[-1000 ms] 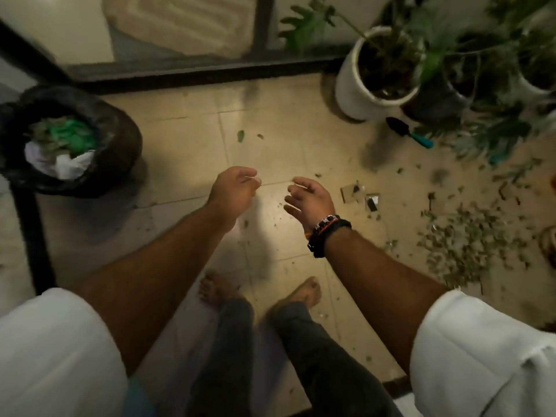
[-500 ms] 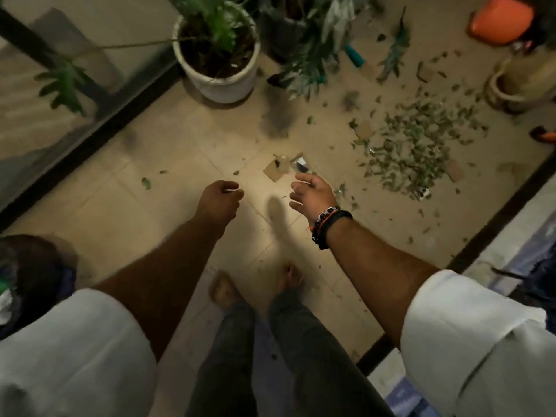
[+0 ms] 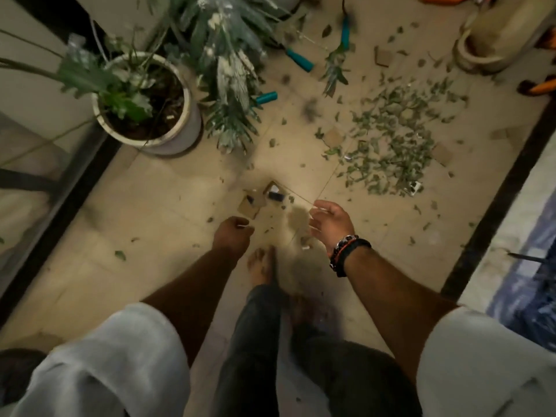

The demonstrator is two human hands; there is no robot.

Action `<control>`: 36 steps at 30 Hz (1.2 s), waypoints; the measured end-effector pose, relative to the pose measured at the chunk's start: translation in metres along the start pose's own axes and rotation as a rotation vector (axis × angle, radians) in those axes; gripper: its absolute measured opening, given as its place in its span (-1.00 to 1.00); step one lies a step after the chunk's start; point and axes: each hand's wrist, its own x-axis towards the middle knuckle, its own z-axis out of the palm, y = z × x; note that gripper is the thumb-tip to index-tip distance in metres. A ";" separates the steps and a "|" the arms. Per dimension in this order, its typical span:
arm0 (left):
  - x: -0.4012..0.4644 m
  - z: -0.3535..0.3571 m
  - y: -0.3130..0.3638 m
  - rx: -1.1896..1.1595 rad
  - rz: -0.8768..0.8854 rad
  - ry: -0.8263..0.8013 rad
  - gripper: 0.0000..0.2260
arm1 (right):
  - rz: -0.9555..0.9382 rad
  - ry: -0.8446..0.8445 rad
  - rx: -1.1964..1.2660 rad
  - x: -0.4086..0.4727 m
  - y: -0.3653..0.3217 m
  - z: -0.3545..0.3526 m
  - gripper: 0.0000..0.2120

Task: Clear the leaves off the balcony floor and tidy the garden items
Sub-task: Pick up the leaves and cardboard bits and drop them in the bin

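Note:
A heap of green leaf clippings (image 3: 397, 145) lies on the tiled balcony floor (image 3: 156, 206), right of centre, with stray leaves scattered around it. Cardboard scraps (image 3: 261, 197) lie just ahead of my hands. My left hand (image 3: 232, 234) hangs above the floor with loosely curled fingers and holds nothing. My right hand (image 3: 329, 222), with bracelets at the wrist, hovers with its fingers relaxed and spread, also holding nothing. Teal-handled garden tools (image 3: 299, 60) lie near the plants at the top.
A white pot with a plant (image 3: 150, 112) stands at the upper left beside a leafy bush (image 3: 222, 55). A beige pot (image 3: 493, 40) lies at the top right, near orange items (image 3: 538, 87). A dark door track (image 3: 493, 206) borders the right side. My bare feet (image 3: 263, 264) stand below my hands.
The view has swung right and forward: the bin has left the frame, and the leaf heap and scraps are closer. Both hands stay held out with nothing in them.

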 end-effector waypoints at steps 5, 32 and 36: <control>0.082 0.033 0.009 0.158 -0.013 0.063 -0.74 | 0.173 -0.058 0.227 0.087 0.012 0.013 -0.83; 0.292 0.135 -0.057 -0.054 -0.014 0.306 -0.71 | -0.220 -0.139 -0.594 0.308 0.102 0.099 -0.77; 0.286 0.172 -0.023 -0.439 -0.004 -0.039 -0.82 | -0.077 -0.152 -0.321 0.300 0.100 0.071 -0.73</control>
